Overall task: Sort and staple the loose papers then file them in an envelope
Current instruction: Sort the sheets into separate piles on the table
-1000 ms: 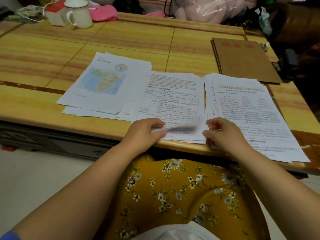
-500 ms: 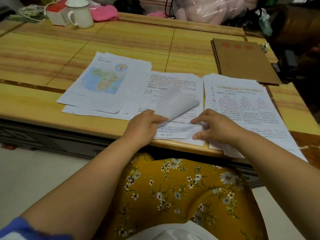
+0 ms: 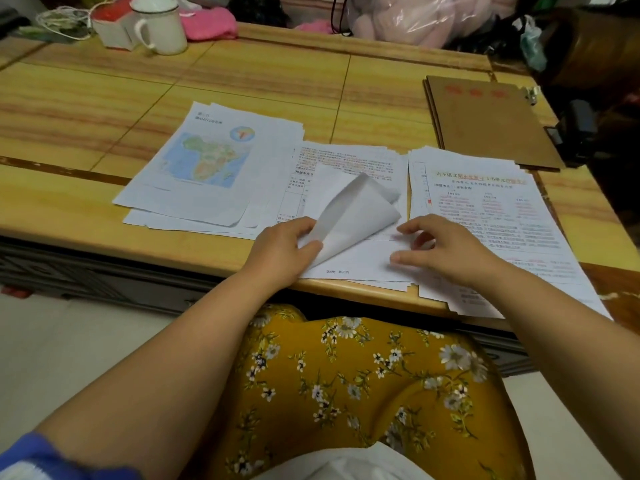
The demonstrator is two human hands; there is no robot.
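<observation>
Three piles of loose papers lie on the wooden table (image 3: 263,88). The left pile (image 3: 207,168) shows a map of Africa on top. The middle pile (image 3: 349,258) sits at the table's near edge. My left hand (image 3: 280,251) pinches the lower left corner of that pile's top sheets (image 3: 349,216) and curls them up and back. My right hand (image 3: 446,247) rests on the page underneath, fingers spread. The right pile (image 3: 491,209) carries orange and red print. A brown envelope (image 3: 485,123) lies flat at the far right.
A white mug (image 3: 162,26), a small box (image 3: 110,26), a pink cloth (image 3: 207,24) and white string (image 3: 59,19) stand at the back left. A plastic-wrapped pink bundle (image 3: 415,19) is behind the table. A dark object (image 3: 575,136) sits beside the envelope.
My left hand has lifted the middle pile's lower corner higher, so the sheets curl further back. My right hand has slid left from the right pile onto the uncovered page.
</observation>
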